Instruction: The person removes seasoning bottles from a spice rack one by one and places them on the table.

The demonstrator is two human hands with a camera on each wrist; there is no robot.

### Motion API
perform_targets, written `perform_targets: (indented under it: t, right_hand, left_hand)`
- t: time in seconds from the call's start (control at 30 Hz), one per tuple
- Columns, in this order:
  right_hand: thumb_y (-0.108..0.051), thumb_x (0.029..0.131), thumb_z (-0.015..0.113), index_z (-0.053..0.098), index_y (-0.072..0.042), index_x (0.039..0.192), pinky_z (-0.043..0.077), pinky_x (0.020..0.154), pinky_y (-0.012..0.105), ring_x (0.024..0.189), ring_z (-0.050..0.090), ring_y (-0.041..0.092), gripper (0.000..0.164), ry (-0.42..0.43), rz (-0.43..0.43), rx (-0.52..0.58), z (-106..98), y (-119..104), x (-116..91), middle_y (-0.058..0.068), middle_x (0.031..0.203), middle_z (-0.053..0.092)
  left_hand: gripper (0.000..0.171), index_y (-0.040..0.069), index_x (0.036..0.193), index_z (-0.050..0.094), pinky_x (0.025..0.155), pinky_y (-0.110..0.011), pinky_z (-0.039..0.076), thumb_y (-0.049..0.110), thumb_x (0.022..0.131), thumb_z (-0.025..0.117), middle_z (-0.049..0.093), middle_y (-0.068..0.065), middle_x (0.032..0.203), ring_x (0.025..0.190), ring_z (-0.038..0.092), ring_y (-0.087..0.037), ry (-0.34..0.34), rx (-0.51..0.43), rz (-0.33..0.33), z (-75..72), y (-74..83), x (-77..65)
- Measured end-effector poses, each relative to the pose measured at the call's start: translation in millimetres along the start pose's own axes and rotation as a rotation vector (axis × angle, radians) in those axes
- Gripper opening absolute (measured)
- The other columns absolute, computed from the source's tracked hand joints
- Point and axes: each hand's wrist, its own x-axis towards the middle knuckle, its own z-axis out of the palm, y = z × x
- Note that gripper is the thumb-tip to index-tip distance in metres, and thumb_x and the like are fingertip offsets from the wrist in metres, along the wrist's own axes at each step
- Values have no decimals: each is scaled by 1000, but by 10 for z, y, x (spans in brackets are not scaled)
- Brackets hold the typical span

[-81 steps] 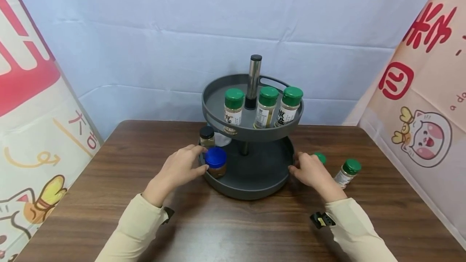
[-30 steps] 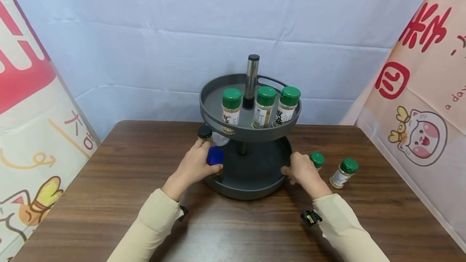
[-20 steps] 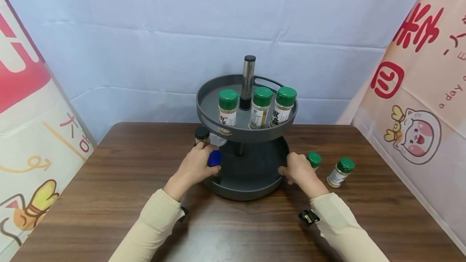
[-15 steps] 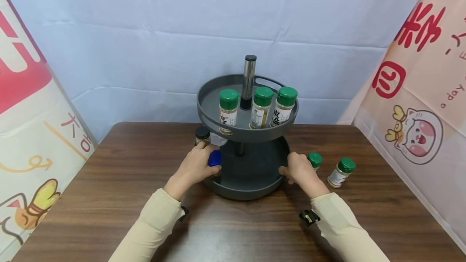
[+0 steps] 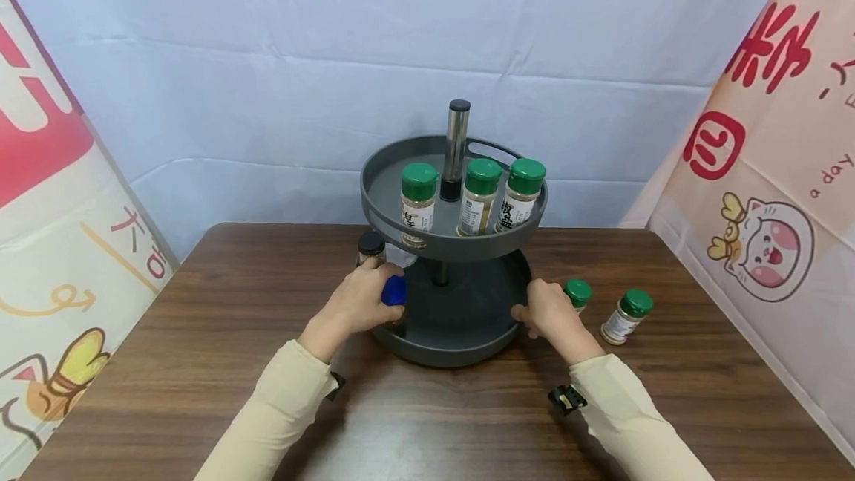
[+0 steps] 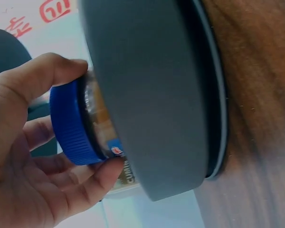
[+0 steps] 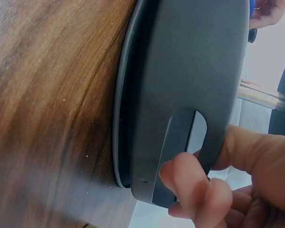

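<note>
My left hand [image 5: 355, 297] grips a blue-lidded spice jar [image 5: 394, 291] that stands at the left front of the lower tray [image 5: 446, 357]. In the left wrist view, thumb and fingers curl round the blue lid [image 6: 72, 126], and brown contents show above the tray's grey wall. On the tray's right side, my right hand [image 5: 551, 313] holds the rim at its handle slot [image 7: 180, 128], thumb over the inside and fingers outside. A black-capped jar [image 5: 371, 245] rises just behind my left hand, partly hidden by it. The tray belongs to a grey two-tier turntable.
The upper tray [image 5: 461, 247] carries green-capped shaker bottles, the left one [image 5: 418, 203] apart from the other two. A steel post [image 5: 457, 143] rises through it. Two more green-capped shakers stand on the table right of my right hand, the farther one [image 5: 621, 318] in full view.
My left hand has come right from beside the blue-lidded jar and taken hold of it. My right hand stays at the tray's right rim. The head view has shifted slightly.
</note>
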Motion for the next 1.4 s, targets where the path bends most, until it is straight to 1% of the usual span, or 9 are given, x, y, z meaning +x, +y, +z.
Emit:
perform_targets:
  t: [0.13,0.23,0.37,0.5,0.67,1.0,1.1,1.23,1.4]
  right_hand:
    - [-12,82,58,55,-3,60,46,44,32,44,57,19,23,-5,2,-1,12,-12,1,6,45,55]
    - [-12,82,58,55,-3,61,47,45,32,44,57,19,23,-5,6,-8,14,-15,-1,6,46,55]
    - [-13,82,58,55,-4,60,46,44,32,44,56,19,24,4,6,-7,4,-10,-4,5,44,54]
    - [-13,81,58,55,-4,57,45,42,31,42,56,19,26,22,0,-5,2,-3,2,4,41,53]
    - [-12,81,58,55,-4,58,45,42,31,42,55,19,25,24,6,-7,12,1,3,4,41,53]
    - [-12,81,56,55,-3,58,44,42,30,43,56,20,25,21,9,3,7,-3,0,5,41,53]
    - [-12,82,56,55,-3,58,43,41,30,43,56,20,25,22,8,4,5,-2,-1,5,42,53]
    - [-12,82,56,55,-4,58,43,42,30,44,56,20,25,20,9,2,8,1,3,5,42,53]
    - [-12,82,56,55,-4,58,45,43,31,44,56,19,25,14,9,3,13,4,4,5,43,54]
  left_hand:
    - [56,12,117,59,72,-44,52,29,65,73,50,-18,118,88,56,-26,-32,11,8,-66,9,7]
    - [54,13,115,61,69,-41,53,30,65,70,51,-17,114,86,55,-24,-39,16,21,-128,35,23]
    - [51,15,113,63,66,-37,53,30,65,68,52,-14,105,82,53,-22,-47,16,61,-243,90,45]
    - [48,16,111,64,65,-35,53,29,66,67,52,-14,101,82,52,-21,-60,17,103,-350,141,43]
    - [46,15,110,65,65,-36,53,29,66,67,53,-13,101,85,50,-21,-61,16,132,-382,170,39]
    - [44,13,108,66,65,-36,53,29,67,66,57,-12,104,86,50,-21,-40,25,150,-400,167,35]
    - [45,13,109,65,66,-37,53,29,67,66,57,-12,104,87,50,-21,-31,27,147,-413,165,23]
    - [44,14,109,65,67,-37,52,31,68,65,56,-10,103,89,48,-21,-18,25,121,-448,151,-9]
    - [44,15,109,64,66,-37,53,31,68,66,54,-7,101,88,48,-20,0,7,85,-519,93,-70]
